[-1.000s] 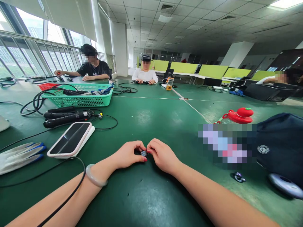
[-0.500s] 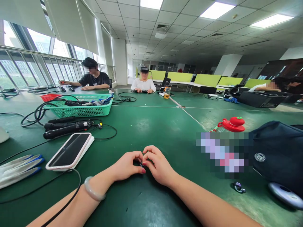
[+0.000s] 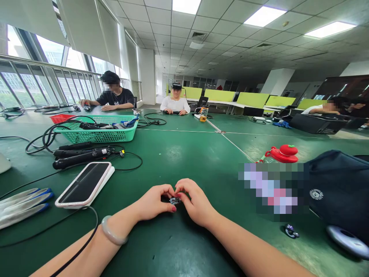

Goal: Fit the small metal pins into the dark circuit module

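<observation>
A small shiny metallic piece point(image 3: 174, 201), dark and silver, sits between my two hands; its exact kind is too small to make out. My left hand point(image 3: 157, 200) pinches it from the left, thumb below and bent fingers above, with a pale bangle point(image 3: 113, 231) on that wrist. From the right, my right hand point(image 3: 193, 202) closes thumb and fingertips on its other side. The fingertips of both hands meet just above the green tabletop point(image 3: 173, 246), and they cover part of the piece.
At left lie a phone point(image 3: 85, 184), gloves point(image 3: 24, 207), black handheld devices point(image 3: 82, 157), cables and a green basket point(image 3: 98, 134). To the right are a red-lidded bottle point(image 3: 284, 154), a dark bag point(image 3: 337, 188) and small dark glossy items point(image 3: 291, 231). Co-workers sit around the table.
More of the metallic piece now shows between my fingers, and my right thumb has shifted up slightly. The left co-worker's hand has moved a little to the right.
</observation>
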Demonstrator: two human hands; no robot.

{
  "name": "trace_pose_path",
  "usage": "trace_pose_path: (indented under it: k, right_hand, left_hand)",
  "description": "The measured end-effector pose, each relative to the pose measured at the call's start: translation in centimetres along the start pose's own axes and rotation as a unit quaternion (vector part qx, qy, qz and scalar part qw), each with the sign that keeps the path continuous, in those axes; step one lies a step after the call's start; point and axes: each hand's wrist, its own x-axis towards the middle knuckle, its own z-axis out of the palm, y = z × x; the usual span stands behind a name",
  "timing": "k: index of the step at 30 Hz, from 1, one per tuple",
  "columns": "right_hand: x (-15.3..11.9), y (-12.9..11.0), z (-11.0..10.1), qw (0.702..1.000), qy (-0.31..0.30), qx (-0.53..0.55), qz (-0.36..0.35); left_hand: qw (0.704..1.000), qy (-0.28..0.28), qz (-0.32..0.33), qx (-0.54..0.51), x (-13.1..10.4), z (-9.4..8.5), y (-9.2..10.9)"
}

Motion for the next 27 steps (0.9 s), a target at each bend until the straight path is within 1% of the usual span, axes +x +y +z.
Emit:
trace_pose_path:
  k: [2,3,5,8,10,16,21,27]
  right_hand:
    - [0.2,0.6,-0.4,0.999,0.011,0.000,0.050]
    - [0.2,0.9,-0.6,0.997,0.004,-0.009,0.078]
    - [0.2,1.5,-0.9,0.993,-0.036,-0.038,0.105]
    - [0.1,1.8,-1.0,0.988,-0.106,-0.076,0.082]
    - [-0.1,1.7,-0.8,0.985,-0.127,-0.094,0.065]
    - [-0.2,1.6,0.0,0.980,-0.141,-0.137,0.041]
    - [-0.2,1.6,0.0,0.977,-0.144,-0.153,0.025]
    - [-0.2,1.5,-0.1,0.978,-0.141,-0.153,0.029]
  left_hand:
    - [1.000,0.000,-0.013,-0.020,0.0,0.0,0.0]
    - [0.999,0.000,-0.018,-0.032,0.0,-0.1,0.1]
    - [0.998,0.002,-0.025,-0.053,0.0,-0.1,0.1]
    - [0.996,0.008,-0.026,-0.084,0.1,-0.2,0.2]
    - [0.995,0.013,-0.028,-0.100,0.1,-0.2,0.1]
    - [0.994,0.014,-0.029,-0.104,0.2,-0.1,0.1]
    - [0.996,0.014,-0.032,-0.077,0.2,0.0,0.2]
    - [0.998,0.013,-0.033,-0.057,0.2,0.0,0.2]
